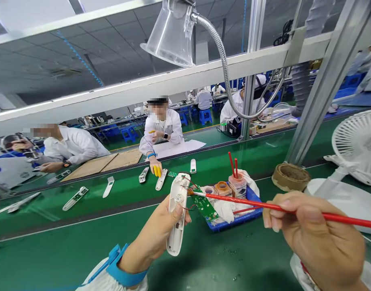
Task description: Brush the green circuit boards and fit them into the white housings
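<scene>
Left hand (159,228) wrapped round white casing (175,237), thumb pressed on inner face. Right hand (320,232) pinching red brush (246,201) between thumb and fingers, tip at casing's edge.

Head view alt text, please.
A person's left hand holds a white plastic shell wired to a green circuit board; the right hand holds a red-handled brush, its tip by the shell's edge. Beyond, a blue tray holds small jars; co-workers in white are across the green bench.
</scene>
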### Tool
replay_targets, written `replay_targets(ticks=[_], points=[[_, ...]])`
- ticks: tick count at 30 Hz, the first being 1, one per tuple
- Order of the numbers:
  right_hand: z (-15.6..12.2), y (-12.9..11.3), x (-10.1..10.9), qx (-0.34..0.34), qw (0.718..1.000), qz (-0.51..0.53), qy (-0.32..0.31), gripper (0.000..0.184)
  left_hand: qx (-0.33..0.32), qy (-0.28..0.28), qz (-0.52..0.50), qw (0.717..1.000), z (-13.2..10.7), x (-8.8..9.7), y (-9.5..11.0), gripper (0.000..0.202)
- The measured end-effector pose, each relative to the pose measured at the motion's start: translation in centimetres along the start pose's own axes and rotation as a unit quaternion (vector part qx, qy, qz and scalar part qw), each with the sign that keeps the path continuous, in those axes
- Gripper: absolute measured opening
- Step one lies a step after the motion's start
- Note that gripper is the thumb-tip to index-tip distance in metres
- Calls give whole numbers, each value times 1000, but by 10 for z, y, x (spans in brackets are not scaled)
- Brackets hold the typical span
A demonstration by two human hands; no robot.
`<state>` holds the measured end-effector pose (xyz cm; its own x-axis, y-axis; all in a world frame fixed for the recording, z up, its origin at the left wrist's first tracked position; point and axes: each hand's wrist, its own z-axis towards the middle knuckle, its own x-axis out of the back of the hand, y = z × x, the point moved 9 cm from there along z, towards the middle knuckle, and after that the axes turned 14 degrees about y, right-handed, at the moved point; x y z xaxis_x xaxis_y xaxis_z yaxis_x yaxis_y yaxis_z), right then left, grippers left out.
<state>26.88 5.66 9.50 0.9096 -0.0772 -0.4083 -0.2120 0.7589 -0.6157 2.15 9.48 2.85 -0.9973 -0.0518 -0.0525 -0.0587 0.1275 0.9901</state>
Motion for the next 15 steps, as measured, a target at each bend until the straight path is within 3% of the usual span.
replay_targets(ticks=[5,15], points=[[-6,-9,1,4,999,-44,5,18,-4,-36,-3,999,-4,0,-2,46],[-16,-5,30,-7,996,-71,59,17,5,-26,-24,999,-8,2,-1,40]])
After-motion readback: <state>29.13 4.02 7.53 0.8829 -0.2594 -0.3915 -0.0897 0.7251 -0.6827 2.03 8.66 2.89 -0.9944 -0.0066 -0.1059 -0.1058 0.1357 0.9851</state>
